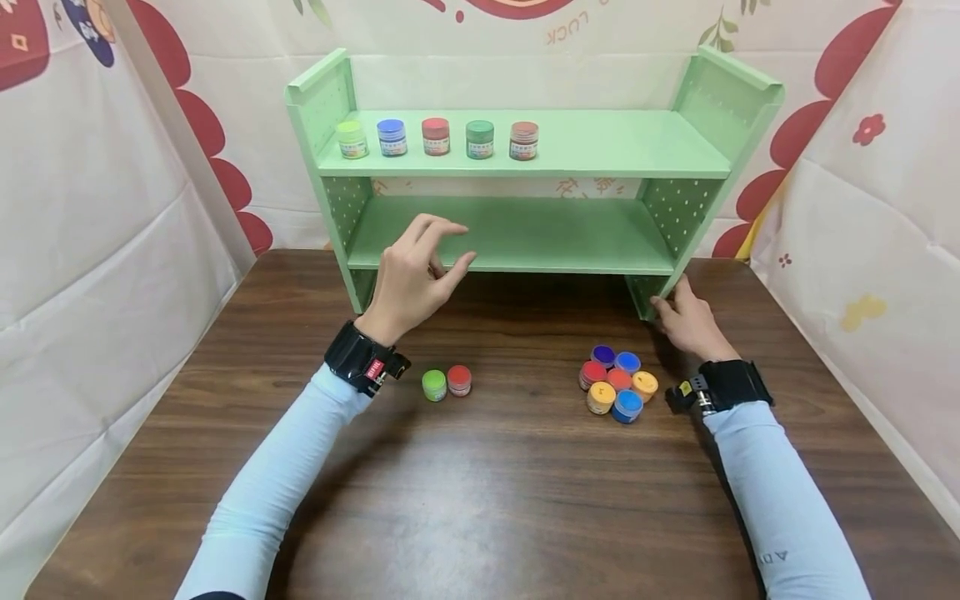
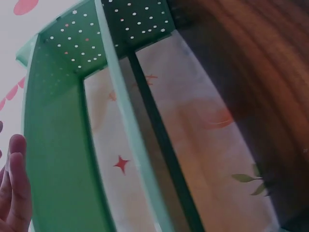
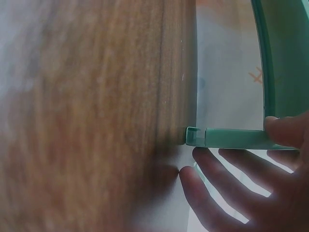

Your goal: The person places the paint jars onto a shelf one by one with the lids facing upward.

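A light green two-tier shelf rack point(image 1: 510, 271) stands at the back of the table. My right hand point(image 1: 692, 323) holds the bottom of its right side panel. In the right wrist view the thumb point(image 3: 285, 129) lies on the panel's front edge and the fingers spread along its outer face. My left hand point(image 1: 414, 271) hovers before the lower shelf point(image 1: 517, 229), thumb and index finger apart, nothing between them. In the left wrist view only its fingers point(image 2: 19, 188) show, at the left edge. Below it on the table stand a green-lidded paint jar point(image 1: 434, 385) and a red-lidded paint jar point(image 1: 460, 380).
Several paint jars stand in a row on the upper shelf point(image 1: 622, 142), left of its middle. A cluster of jars with blue, red, orange and yellow lids, including a blue-lidded jar point(image 1: 627, 406), sits on the wooden table point(image 1: 510, 500) near my right wrist. Printed cloth point(image 1: 97, 275) hangs around the table.
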Demonstrator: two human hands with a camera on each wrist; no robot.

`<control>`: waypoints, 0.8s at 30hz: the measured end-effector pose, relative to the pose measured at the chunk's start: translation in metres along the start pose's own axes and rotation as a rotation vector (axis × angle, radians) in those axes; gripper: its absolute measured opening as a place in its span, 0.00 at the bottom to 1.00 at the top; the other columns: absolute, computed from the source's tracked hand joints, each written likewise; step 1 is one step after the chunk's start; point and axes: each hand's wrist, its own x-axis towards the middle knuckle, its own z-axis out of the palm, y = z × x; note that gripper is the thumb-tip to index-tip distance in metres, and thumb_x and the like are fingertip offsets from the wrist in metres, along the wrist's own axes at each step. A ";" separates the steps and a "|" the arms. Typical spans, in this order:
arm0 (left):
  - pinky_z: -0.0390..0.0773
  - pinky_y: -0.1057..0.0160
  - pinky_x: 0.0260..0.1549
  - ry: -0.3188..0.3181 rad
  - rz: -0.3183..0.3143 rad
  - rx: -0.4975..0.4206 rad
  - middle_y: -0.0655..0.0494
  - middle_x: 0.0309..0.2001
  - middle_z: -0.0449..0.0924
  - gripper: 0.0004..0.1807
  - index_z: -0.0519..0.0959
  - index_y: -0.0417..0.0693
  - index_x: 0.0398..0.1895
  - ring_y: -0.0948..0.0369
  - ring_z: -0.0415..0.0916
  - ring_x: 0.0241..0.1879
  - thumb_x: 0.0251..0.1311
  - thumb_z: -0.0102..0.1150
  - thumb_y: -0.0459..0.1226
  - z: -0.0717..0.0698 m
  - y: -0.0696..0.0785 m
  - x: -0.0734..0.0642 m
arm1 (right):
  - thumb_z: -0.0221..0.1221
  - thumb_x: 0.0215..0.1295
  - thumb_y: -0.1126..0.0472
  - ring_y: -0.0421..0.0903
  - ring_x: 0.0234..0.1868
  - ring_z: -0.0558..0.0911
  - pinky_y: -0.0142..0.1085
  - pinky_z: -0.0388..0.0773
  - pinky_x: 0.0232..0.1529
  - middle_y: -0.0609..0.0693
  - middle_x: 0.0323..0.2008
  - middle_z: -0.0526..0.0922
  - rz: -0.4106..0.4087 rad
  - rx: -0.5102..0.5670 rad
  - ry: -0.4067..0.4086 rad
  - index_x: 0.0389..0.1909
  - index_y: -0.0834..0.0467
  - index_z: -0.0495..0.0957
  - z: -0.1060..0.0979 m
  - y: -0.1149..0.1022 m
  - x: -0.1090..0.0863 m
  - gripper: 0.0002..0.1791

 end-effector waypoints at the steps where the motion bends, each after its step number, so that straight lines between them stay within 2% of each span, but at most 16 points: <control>1: 0.73 0.66 0.21 -0.007 -0.012 -0.006 0.47 0.47 0.81 0.15 0.82 0.41 0.52 0.64 0.73 0.18 0.66 0.68 0.39 0.001 -0.001 -0.003 | 0.39 0.84 0.52 0.63 0.43 0.83 0.39 0.76 0.36 0.73 0.60 0.73 0.003 -0.001 -0.001 0.80 0.60 0.42 0.000 0.001 0.000 0.33; 4: 0.72 0.65 0.21 -0.045 -0.036 -0.013 0.48 0.46 0.81 0.15 0.83 0.41 0.51 0.65 0.72 0.18 0.65 0.68 0.39 0.003 -0.004 -0.012 | 0.40 0.84 0.51 0.63 0.43 0.82 0.39 0.76 0.36 0.73 0.62 0.72 0.004 0.005 -0.005 0.80 0.59 0.41 0.000 0.001 -0.001 0.33; 9: 0.72 0.66 0.21 -0.129 -0.057 -0.006 0.51 0.46 0.82 0.16 0.83 0.44 0.53 0.67 0.73 0.18 0.66 0.67 0.41 0.006 -0.008 -0.023 | 0.40 0.84 0.52 0.61 0.41 0.82 0.39 0.75 0.34 0.71 0.57 0.74 -0.002 0.007 -0.002 0.80 0.59 0.43 0.000 -0.001 -0.001 0.32; 14: 0.74 0.67 0.22 -0.180 -0.071 -0.001 0.51 0.48 0.82 0.18 0.82 0.45 0.56 0.67 0.75 0.20 0.67 0.67 0.42 0.009 -0.011 -0.030 | 0.40 0.84 0.52 0.62 0.40 0.83 0.39 0.75 0.34 0.71 0.56 0.74 -0.008 0.011 0.006 0.80 0.59 0.44 0.000 -0.003 -0.001 0.32; 16: 0.76 0.67 0.23 -0.222 -0.078 0.008 0.52 0.48 0.83 0.17 0.82 0.46 0.55 0.66 0.77 0.21 0.67 0.66 0.43 0.010 -0.012 -0.032 | 0.41 0.84 0.52 0.62 0.41 0.83 0.39 0.75 0.34 0.72 0.57 0.74 -0.010 0.012 0.011 0.80 0.59 0.44 -0.001 -0.003 -0.002 0.32; 18: 0.77 0.65 0.25 -0.297 -0.091 0.015 0.53 0.47 0.84 0.16 0.82 0.49 0.54 0.65 0.78 0.23 0.68 0.66 0.45 0.009 -0.013 -0.032 | 0.41 0.84 0.53 0.62 0.41 0.83 0.39 0.75 0.34 0.72 0.57 0.74 -0.011 0.011 0.015 0.80 0.59 0.44 -0.001 -0.003 -0.002 0.32; 20: 0.78 0.63 0.29 -0.413 -0.116 0.025 0.55 0.45 0.85 0.16 0.82 0.51 0.53 0.64 0.80 0.27 0.67 0.66 0.48 0.008 -0.014 -0.032 | 0.41 0.84 0.53 0.61 0.40 0.83 0.39 0.75 0.34 0.71 0.57 0.74 -0.013 0.008 0.017 0.80 0.59 0.44 -0.001 -0.003 -0.003 0.32; 24: 0.79 0.58 0.35 -0.726 -0.177 0.022 0.62 0.39 0.87 0.18 0.83 0.55 0.52 0.63 0.82 0.36 0.65 0.68 0.53 0.006 -0.014 -0.032 | 0.41 0.84 0.53 0.60 0.39 0.82 0.39 0.75 0.34 0.71 0.53 0.76 -0.019 0.003 0.020 0.80 0.59 0.44 -0.001 -0.004 -0.003 0.32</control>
